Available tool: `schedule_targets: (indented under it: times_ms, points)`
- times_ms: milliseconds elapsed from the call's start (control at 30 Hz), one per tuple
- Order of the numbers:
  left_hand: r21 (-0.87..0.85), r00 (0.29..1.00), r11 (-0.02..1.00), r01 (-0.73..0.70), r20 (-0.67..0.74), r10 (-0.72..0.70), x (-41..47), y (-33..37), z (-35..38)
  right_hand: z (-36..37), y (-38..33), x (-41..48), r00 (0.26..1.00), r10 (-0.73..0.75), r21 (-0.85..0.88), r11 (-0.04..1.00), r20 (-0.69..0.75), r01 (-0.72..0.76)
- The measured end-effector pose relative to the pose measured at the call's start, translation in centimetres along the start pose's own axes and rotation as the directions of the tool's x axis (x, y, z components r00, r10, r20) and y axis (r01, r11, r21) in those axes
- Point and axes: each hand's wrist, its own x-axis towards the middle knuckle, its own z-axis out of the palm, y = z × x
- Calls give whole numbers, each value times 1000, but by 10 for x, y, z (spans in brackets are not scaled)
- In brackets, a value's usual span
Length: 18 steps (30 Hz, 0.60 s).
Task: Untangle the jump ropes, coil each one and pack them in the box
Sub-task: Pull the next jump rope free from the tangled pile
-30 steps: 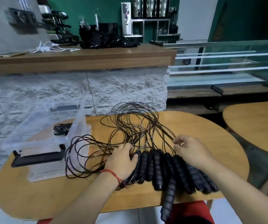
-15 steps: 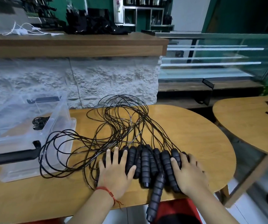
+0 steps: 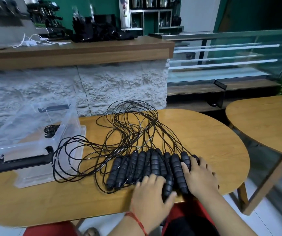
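Several black jump rope handles (image 3: 142, 166) lie side by side near the front edge of the wooden table (image 3: 210, 133). Their thin black cords (image 3: 128, 126) spread behind them in a tangled heap of loops, some reaching the clear plastic box (image 3: 34, 174) at the left. One coiled rope (image 3: 51, 131) lies inside the box. My left hand (image 3: 151, 196) grips one handle (image 3: 168, 183) at the table's edge, thumb on its right side. My right hand (image 3: 200, 176) rests flat with spread fingers on the rightmost handles.
The box has black latch handles (image 3: 22, 160), and its clear lid (image 3: 55, 116) leans up at the back. A white stone counter wall (image 3: 102, 89) stands right behind the table. A second wooden table (image 3: 262, 126) is at the right, across a gap.
My left hand has slid right from the left handles to the one hanging over the edge and closed on it. My right hand stays flat on the right handles.
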Motion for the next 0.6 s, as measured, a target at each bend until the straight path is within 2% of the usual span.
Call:
schedule_targets:
  times_ms: [67, 167, 233, 333, 433, 600]
  points:
    - [-51, 995, 997, 53, 89, -48, -1, 10, 1, -5, -5, -4, 1000, -1, 33, 999, -8, 1]
    - [-195, 992, 974, 113, 72, -100, 7, 9, 0, -10, -15, -14, 995, -89, 7, 996, -45, 89]
    - [-314, 992, 942, 123, 2, -128, 15, 6, -6, -12, -17, -16, 993, -114, 38, 993, -42, 115]
    - [-400, 973, 906, 140, -116, -201, 31, -4, -20, -16, -14, -11, 993, -119, 40, 992, -20, 120]
    - [-362, 961, 915, 180, -134, -242, 42, -19, -28, -17, -11, -9, 993, -119, 43, 992, -10, 120]
    - [-215, 976, 954, 210, -3, -216, 44, -35, -15, -15, -12, -10, 993, -112, 35, 993, -20, 113]
